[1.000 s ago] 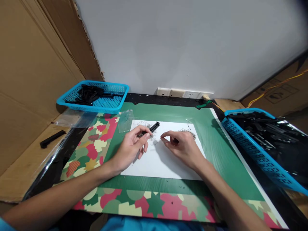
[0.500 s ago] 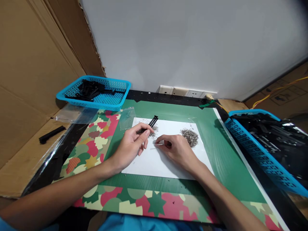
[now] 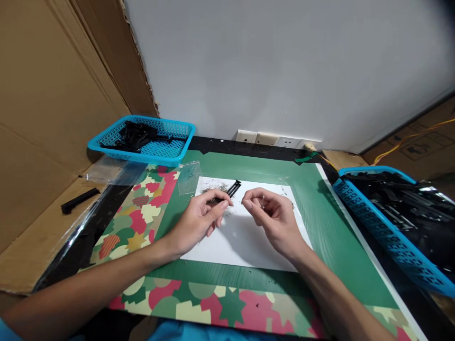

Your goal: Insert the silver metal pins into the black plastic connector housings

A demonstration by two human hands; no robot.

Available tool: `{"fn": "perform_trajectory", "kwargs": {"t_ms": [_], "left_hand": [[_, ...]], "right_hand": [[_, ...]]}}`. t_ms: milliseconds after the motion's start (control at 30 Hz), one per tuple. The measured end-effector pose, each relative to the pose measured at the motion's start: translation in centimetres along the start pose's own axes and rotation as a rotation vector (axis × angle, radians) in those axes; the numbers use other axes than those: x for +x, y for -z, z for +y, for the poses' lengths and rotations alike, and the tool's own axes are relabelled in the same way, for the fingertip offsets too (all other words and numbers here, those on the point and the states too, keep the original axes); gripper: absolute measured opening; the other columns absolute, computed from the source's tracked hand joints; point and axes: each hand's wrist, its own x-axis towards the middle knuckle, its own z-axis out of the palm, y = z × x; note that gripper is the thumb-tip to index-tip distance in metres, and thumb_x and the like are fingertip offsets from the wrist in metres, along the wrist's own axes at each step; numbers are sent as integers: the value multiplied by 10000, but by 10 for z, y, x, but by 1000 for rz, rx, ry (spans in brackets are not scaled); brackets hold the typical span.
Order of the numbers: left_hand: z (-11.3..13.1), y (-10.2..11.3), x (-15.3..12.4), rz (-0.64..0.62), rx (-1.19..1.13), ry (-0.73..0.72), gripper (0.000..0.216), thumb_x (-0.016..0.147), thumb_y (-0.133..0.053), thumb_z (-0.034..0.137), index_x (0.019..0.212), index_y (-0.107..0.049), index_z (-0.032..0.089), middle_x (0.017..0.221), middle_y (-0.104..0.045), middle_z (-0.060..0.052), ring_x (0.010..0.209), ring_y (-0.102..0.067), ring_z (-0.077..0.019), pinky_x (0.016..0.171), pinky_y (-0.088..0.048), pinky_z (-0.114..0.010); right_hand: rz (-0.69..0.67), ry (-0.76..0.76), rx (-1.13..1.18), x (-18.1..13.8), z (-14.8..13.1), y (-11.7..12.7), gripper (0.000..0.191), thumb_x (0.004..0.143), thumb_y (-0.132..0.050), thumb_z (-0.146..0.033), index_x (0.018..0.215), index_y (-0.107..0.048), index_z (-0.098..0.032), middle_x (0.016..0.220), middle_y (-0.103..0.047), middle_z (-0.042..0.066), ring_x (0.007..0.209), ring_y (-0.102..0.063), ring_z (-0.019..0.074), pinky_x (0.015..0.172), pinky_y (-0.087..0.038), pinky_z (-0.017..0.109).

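**Hands over white sheet, black strip pinched in left**

Left hand (image 3: 201, 218) grasps a slim black plastic strip (image 3: 230, 191) between thumb and forefinger; the far end sticks out past the fingertips, up and to the right, over the white paper sheet (image 3: 245, 241). Probably held low and angled so that end is presented to the other hand.

Right hand (image 3: 273, 215) is raised just beside it, fingers curled, thumb and forefinger tips pressed together. Something tiny may be pinched there, but it's too small to make out, so I can't tell if it holds anything. Fingertips sit close to the strip's free end, not touching.

Small metal bits (image 3: 213, 188) are scattered on the sheet just behind the left fingers; likely a white background so they show up. A second heap is mostly hidden behind the right hand.

Surroundings:
- clear plastic bag (image 3: 188, 176) at the sheet's top-left corner
- left blue basket (image 3: 177, 147) with a few black parts, well apart
- right blue basket (image 3: 377, 218) full of black parts
- one loose black strip on the cardboard (image 3: 78, 200), far left
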Motion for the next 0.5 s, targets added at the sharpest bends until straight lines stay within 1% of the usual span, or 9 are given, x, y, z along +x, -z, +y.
{"fn": "perform_trajectory", "kwargs": {"t_ms": [133,200,367,433,500], "left_hand": [[-3,-5,-2,-99,-69,61,381,995,-645,578,1049,-631,201,622,-596,41,417,-453,-64,405,-342,-163],[-4,-7,-3,-124,-116,78,389,988,-653,584,1013,-613,198,604,-586,44,412,-436,-63,397,-339,-163],[-3,-12,-5,-123,-180,99,411,950,-709,590,997,-596,197,581,-559,56,415,-404,-60,396,-333,-160],[-2,-13,-6,-117,-196,121,413,936,-734,581,993,-590,199,575,-544,62,417,-398,-56,397,-317,-154],[-2,-14,-7,-110,-218,132,395,938,-744,561,996,-596,199,571,-521,71,423,-383,-51,400,-306,-146]], "right_hand": [[-69,-21,63,-1,1,-7,313,992,-691,-513,950,-717,-204,634,-369,-59,575,-339,120,537,-276,278],[-88,-19,80,-2,1,-10,310,992,-695,-507,940,-715,-202,639,-392,-58,576,-352,117,541,-287,275],[-54,16,114,-3,-1,-18,255,986,-715,-458,939,-705,-207,644,-389,-61,581,-353,114,544,-287,268],[-33,39,91,-5,-1,-20,237,995,-700,-442,946,-702,-210,652,-378,-59,591,-348,119,547,-289,267],[-12,65,39,-7,-1,-20,213,1007,-677,-418,968,-703,-211,666,-405,-49,601,-359,124,548,-298,268]]}}
